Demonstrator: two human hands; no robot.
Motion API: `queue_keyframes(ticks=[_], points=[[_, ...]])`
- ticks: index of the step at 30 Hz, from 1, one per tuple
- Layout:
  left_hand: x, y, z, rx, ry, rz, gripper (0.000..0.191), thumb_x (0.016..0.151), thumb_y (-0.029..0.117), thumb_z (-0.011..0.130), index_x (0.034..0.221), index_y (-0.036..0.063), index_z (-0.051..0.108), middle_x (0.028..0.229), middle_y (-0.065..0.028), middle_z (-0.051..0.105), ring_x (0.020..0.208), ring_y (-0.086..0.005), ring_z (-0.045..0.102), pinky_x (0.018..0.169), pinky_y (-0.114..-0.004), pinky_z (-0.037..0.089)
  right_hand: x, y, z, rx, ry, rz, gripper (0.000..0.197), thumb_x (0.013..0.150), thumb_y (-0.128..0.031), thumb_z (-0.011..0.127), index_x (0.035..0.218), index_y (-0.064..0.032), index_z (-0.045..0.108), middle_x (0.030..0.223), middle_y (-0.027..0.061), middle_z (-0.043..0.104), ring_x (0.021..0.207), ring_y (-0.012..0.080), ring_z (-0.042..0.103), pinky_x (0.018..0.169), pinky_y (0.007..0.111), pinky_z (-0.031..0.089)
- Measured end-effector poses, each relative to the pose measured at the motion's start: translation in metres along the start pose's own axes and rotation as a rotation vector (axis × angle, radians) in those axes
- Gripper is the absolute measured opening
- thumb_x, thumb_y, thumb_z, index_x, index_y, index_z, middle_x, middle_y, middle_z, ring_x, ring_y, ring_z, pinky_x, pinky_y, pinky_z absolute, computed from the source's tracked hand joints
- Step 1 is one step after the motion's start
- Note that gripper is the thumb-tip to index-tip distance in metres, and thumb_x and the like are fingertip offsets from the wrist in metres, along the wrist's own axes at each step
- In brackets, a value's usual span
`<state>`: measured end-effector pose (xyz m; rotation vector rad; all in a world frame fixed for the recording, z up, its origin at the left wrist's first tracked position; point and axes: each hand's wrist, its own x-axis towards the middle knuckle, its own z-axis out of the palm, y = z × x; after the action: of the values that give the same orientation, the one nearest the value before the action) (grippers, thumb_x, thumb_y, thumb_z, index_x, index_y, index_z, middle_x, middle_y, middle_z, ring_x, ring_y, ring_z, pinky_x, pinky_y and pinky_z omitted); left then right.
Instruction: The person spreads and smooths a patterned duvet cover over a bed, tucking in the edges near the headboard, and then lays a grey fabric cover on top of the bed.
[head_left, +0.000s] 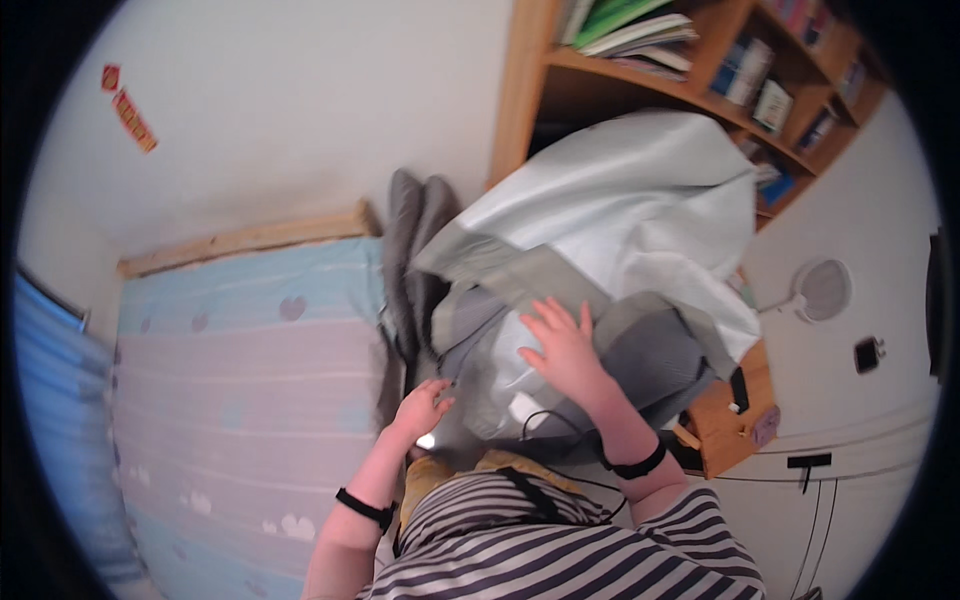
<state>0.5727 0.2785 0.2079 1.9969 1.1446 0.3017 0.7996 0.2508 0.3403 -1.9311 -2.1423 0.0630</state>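
Observation:
A large silvery-white and grey cloth or cover (615, 202) lies crumpled in a heap in front of me, against the bookshelf. My right hand (559, 345) is over its lower part with fingers spread; whether it touches the cloth I cannot tell. To the left, my left hand (426, 409) is near the heap's lower left side, fingers apart and holding nothing. Two grey cushion-like pieces (420, 255) stand upright between the heap and the bed. A thin black cable (551, 412) curves below my right hand.
At the left is a bed (247, 390) with a pink and blue sheet and a wooden edge board (247, 238). A wooden bookshelf (525, 97) with books rises behind the heap. At the right are a wooden desk (739, 427) and a round-headed lamp or fan (823, 290).

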Motion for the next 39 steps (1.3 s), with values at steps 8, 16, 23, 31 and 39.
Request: queue_keyframes(ticks=[8,16,23,31,39], points=[[0.036,0.104,0.019,0.017,0.072,0.409,0.036,0.067,0.016,0.051,0.1,0.0045,0.04,0.094,-0.012,0.044,0.084,-0.0255,0.045,0.07,-0.031,0.037,-0.052,0.049,-0.065,-0.077,0.217,0.263,0.047,0.062,-0.02,0.055,0.104,-0.0102,0.037,0.113,0.0112,0.028,0.108,0.0247,0.022,0.085,0.05,0.012],[0.051,0.14,0.009,0.046,-0.011,0.52,0.042,0.068,0.017,0.052,0.105,0.0048,0.035,0.098,-0.0122,0.041,0.086,-0.0236,0.046,0.071,-0.03,0.037,-0.068,0.131,-0.092,-0.183,0.371,0.761,0.07,0.057,-0.02,0.061,0.114,-0.011,0.022,0.119,0.0138,0.017,0.112,0.0293,0.012,0.085,0.051,0.011],[0.056,0.15,-0.003,0.035,-0.063,0.471,0.045,0.068,0.018,0.052,0.107,0.0046,0.032,0.099,-0.0133,0.041,0.087,-0.0232,0.046,0.07,-0.03,0.038,-0.069,0.164,-0.091,-0.218,0.185,0.798,0.087,0.047,-0.025,0.067,0.117,-0.0159,0.016,0.118,0.0111,0.02,0.111,0.0283,0.013,0.084,0.054,0.009],[0.07,0.149,-0.009,-0.086,-0.089,0.437,0.049,0.07,0.023,0.05,0.108,0.0009,0.029,0.101,-0.016,0.039,0.088,-0.0251,0.045,0.073,-0.031,0.036,-0.083,0.145,-0.107,-0.107,0.256,0.762,0.022,0.059,-0.019,0.054,0.075,-0.0059,0.05,0.07,0.0124,0.052,0.069,0.0267,0.05,0.061,0.037,0.038],[0.099,0.189,-0.03,-0.438,-0.092,0.238,0.062,0.071,0.034,0.047,0.117,0.0056,0.015,0.116,-0.0134,0.026,0.101,-0.0238,0.034,0.076,-0.031,0.034,-0.103,0.051,-0.113,0.153,0.342,0.392,0.017,0.062,-0.019,0.052,0.069,-0.0045,0.048,0.063,0.0125,0.05,0.059,0.0282,0.049,0.05,0.035,0.038]])
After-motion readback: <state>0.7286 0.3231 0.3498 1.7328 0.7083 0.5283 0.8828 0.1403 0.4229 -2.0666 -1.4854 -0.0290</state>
